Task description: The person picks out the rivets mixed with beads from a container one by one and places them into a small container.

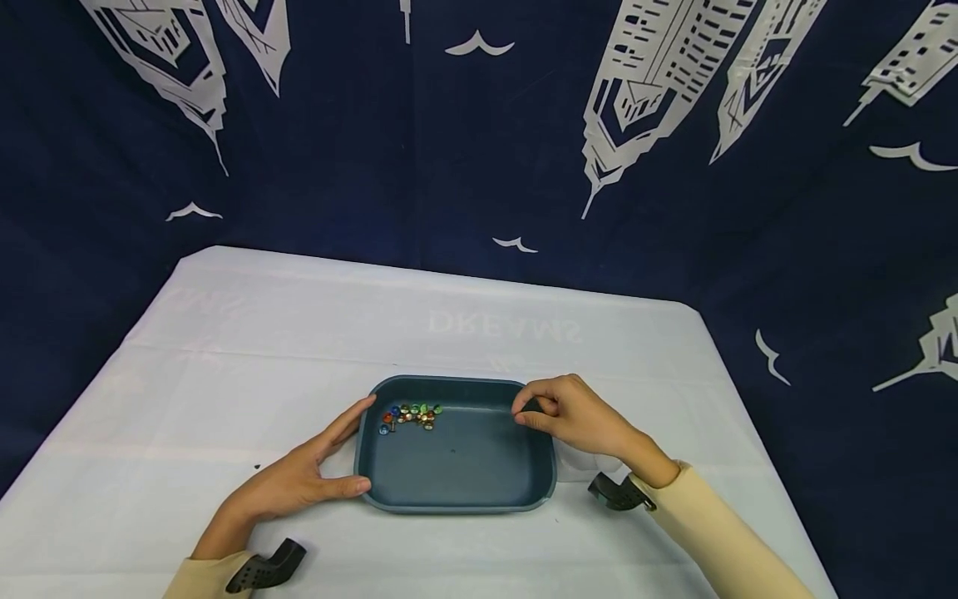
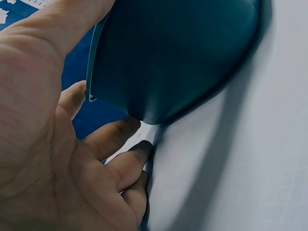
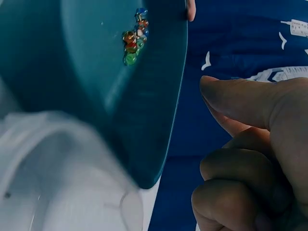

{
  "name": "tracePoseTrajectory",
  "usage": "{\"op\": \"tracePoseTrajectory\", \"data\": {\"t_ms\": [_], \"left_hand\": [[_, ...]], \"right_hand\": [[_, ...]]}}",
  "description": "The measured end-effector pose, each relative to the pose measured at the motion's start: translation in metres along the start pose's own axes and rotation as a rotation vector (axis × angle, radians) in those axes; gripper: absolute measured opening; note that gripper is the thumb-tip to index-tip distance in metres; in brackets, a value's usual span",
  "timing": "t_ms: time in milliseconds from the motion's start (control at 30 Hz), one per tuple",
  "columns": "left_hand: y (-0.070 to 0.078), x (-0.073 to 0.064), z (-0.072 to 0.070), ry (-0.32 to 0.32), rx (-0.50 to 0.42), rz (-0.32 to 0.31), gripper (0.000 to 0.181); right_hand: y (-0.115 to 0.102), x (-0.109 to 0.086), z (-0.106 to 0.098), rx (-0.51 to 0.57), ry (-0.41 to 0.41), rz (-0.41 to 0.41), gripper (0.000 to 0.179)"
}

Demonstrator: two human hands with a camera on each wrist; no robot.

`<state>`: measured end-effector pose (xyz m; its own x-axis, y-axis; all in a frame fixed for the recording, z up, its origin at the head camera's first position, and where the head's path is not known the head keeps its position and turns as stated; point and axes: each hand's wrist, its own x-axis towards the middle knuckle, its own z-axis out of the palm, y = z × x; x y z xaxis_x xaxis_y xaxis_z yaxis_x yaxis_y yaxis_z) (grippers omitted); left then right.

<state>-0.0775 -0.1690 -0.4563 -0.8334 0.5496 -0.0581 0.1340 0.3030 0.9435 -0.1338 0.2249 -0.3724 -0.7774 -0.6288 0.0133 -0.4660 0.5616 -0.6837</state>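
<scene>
A blue-green tray [image 1: 464,474] lies on the table, with a loose cluster of small, shiny, gem-like coloured pieces [image 1: 410,414] near its left end. My left hand [image 1: 299,478] rests against that end, its thumb at the front corner and its fairly straight fingers toward the back corner. Over the right end hangs my right hand [image 1: 576,416], thumb and index tips close together and the other fingers curled; nothing shows between them. Beneath that hand, beside the tray, stands a clear plastic container [image 3: 72,178], partly hidden from the head view.
A white cloth [image 1: 247,366] covers the table, and a small dark speck [image 1: 258,467] lies left of the tray. Dark blue fabric with white building prints [image 1: 636,100] hangs behind. Black wrist devices [image 1: 267,567] sit on both forearms.
</scene>
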Motion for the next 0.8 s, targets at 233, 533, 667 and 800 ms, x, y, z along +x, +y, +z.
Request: {"op": "tracePoseTrajectory", "data": {"t_ms": [233,533,667,800], "left_hand": [[-0.001,0.000,0.000,0.001,0.001,-0.002,0.096],[-0.002,0.000,-0.001,0.004,0.008,0.000,0.096],[-0.003,0.000,-0.001,0.009,0.019,0.003,0.096],[-0.003,0.000,-0.001,0.010,0.020,0.000,0.097]], "right_hand": [[-0.007,0.015,0.009,0.018,-0.034,-0.002,0.006],[-0.016,0.031,0.016,-0.009,-0.059,-0.048,0.007],[-0.020,0.040,0.021,-0.013,-0.079,-0.061,0.008],[-0.022,0.047,0.027,-0.015,-0.101,-0.067,0.010]]}}
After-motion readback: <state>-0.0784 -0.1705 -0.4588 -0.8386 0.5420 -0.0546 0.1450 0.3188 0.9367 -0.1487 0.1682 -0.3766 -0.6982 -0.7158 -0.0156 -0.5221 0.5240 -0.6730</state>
